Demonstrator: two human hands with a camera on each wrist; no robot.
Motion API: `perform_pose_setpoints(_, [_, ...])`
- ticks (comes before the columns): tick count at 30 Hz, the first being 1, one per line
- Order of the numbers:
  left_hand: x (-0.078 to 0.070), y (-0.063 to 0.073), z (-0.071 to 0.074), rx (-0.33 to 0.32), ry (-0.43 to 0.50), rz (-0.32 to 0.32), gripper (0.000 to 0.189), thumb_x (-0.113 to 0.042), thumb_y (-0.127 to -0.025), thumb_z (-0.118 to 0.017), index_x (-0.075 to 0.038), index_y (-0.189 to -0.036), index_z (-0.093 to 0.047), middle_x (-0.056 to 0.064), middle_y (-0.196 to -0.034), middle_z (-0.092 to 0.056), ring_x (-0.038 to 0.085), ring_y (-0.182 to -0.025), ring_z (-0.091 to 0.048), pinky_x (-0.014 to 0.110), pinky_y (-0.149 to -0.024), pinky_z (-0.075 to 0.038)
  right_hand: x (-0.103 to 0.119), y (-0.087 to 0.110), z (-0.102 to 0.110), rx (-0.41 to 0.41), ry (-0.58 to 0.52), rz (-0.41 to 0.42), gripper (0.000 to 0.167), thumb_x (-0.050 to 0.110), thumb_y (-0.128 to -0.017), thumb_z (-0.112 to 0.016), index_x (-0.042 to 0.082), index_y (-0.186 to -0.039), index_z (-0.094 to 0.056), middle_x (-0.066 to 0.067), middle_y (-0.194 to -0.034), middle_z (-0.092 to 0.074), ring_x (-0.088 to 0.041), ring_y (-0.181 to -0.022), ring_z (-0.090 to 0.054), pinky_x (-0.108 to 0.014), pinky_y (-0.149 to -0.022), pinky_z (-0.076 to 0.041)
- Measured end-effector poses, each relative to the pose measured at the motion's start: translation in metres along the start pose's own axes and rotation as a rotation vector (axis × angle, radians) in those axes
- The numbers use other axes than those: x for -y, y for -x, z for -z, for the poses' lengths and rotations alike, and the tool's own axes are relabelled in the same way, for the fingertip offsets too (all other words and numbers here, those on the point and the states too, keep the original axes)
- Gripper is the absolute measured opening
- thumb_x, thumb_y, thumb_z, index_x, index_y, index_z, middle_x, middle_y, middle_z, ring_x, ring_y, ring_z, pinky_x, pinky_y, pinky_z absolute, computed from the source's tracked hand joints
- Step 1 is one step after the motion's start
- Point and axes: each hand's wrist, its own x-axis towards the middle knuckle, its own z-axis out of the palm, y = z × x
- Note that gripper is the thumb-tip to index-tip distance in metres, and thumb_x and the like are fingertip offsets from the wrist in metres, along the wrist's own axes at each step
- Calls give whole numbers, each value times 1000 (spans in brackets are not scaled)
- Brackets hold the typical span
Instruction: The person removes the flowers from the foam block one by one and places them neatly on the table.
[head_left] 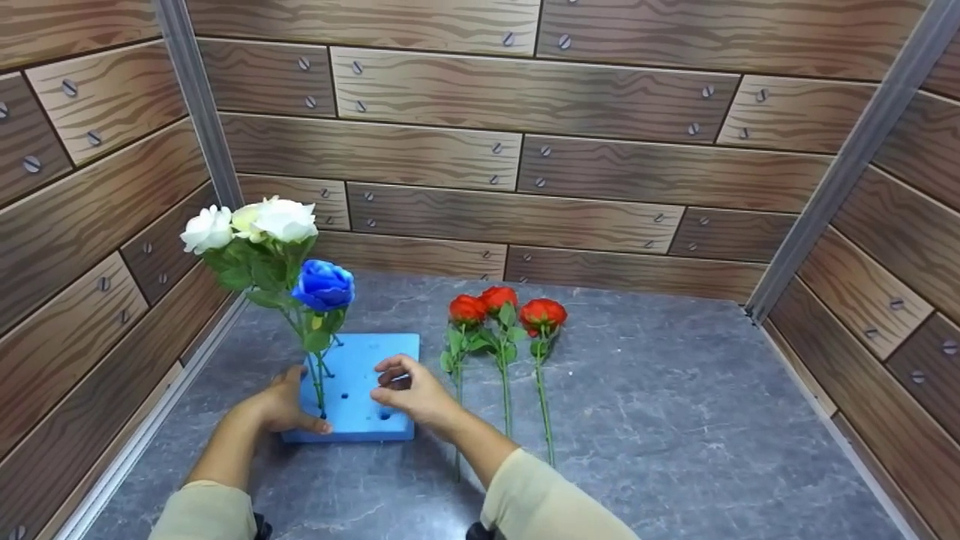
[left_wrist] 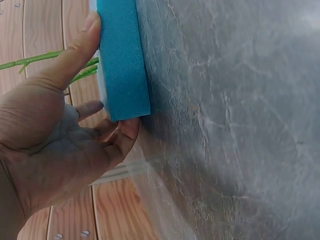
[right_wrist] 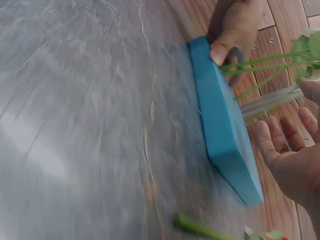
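Note:
A light-blue foam block (head_left: pixel 382 352) with holes lies flat on the table. My left hand (head_left: pixel 279 405) holds its left side, thumb on the front top edge and fingers around the side, as the left wrist view shows (left_wrist: pixel 117 65). White roses (head_left: pixel 285 219) and one blue rose (head_left: pixel 324 285) stand upright with their stems in holes along the block's left part. Above the block's right part hovers my right hand (head_left: pixel 420 394), its fingers loosely bent and nothing between them. Green stems (right_wrist: pixel 260 62) rise from the block in the right wrist view.
Three red roses (head_left: pixel 544 315) lie side by side on the grey marbled table (head_left: pixel 675 405), right of the block, their stems toward me. My right forearm passes over some stems. Wood-patterned walls (head_left: pixel 450 157) enclose the table at the back and both sides.

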Motion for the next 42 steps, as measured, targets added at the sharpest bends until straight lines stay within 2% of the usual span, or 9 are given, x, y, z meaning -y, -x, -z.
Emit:
perform_pose_setpoints(5, [0,-1,-12,15,-7,-18,138,-45,-80,-98,14,-166,-7,52,-166,-14,69,-156,-18,77,-125,-29,-17,-2,-13,9,-23,5,39,13,-102,-76,1,-137,-62,-13,-124,-65,-15,-106,-68,-36,-88,-61])
perform_pose_setpoints(9, [1,-2,-18,23,-4,-41,136,-43,-81,-97,17,-165,-9,53,-165,-15,70,-156,-15,78,-126,-26,-27,-6,-21,3,-78,20,43,11,-102,-75,-3,-140,-60,-17,-126,-66,-14,-107,-70,-32,-90,-61])
perform_pose_setpoints(15, [0,0,-14,50,-4,-24,134,-45,-82,-96,15,-166,-10,53,-165,-14,70,-157,-17,78,-125,-29,-29,-19,-37,37,-173,44,46,7,-101,-76,-1,-142,-59,-29,-137,-61,-17,-117,-70,-33,-99,-63])
perform_pose_setpoints(23, [2,5,-11,60,-4,-17,136,-49,-83,-94,15,-166,-7,54,-165,-10,72,-156,-14,80,-123,-29,-29,-30,-52,85,-187,38,48,5,-101,-76,2,-146,-58,-33,-142,-56,-17,-117,-72,-35,-99,-64])
perform_pose_setpoints(26, [5,6,-12,58,12,-23,137,-48,-83,-95,15,-166,-7,53,-165,-10,72,-156,-12,81,-123,-29,-29,-31,-55,120,-156,25,50,6,-100,-77,6,-147,-59,-26,-140,-60,-14,-117,-70,-32,-98,-63])
perform_pose_setpoints(31, [10,7,-8,58,41,-23,139,-48,-83,-95,13,-167,-3,53,-166,-5,73,-156,-8,81,-123,-29,-26,-36,-59,162,-57,15,45,9,-102,-76,15,-145,-63,-5,-131,-69,-8,-114,-69,-26,-98,-61])
perform_pose_setpoints(37, [10,4,-1,55,50,-32,140,-46,-83,-95,13,-167,0,53,-167,-2,73,-156,-10,80,-123,-29,-22,-44,-58,166,-3,28,41,7,-103,-73,11,-143,-69,-9,-130,-75,-5,-108,-69,-26,-97,-62])
perform_pose_setpoints(42, [11,0,0,46,33,-40,138,-44,-82,-96,13,-167,-4,53,-166,-7,71,-156,-15,78,-123,-31,-23,-45,-61,133,92,20,39,13,-104,-75,11,-142,-71,-7,-126,-77,-4,-107,-70,-22,-94,-60])
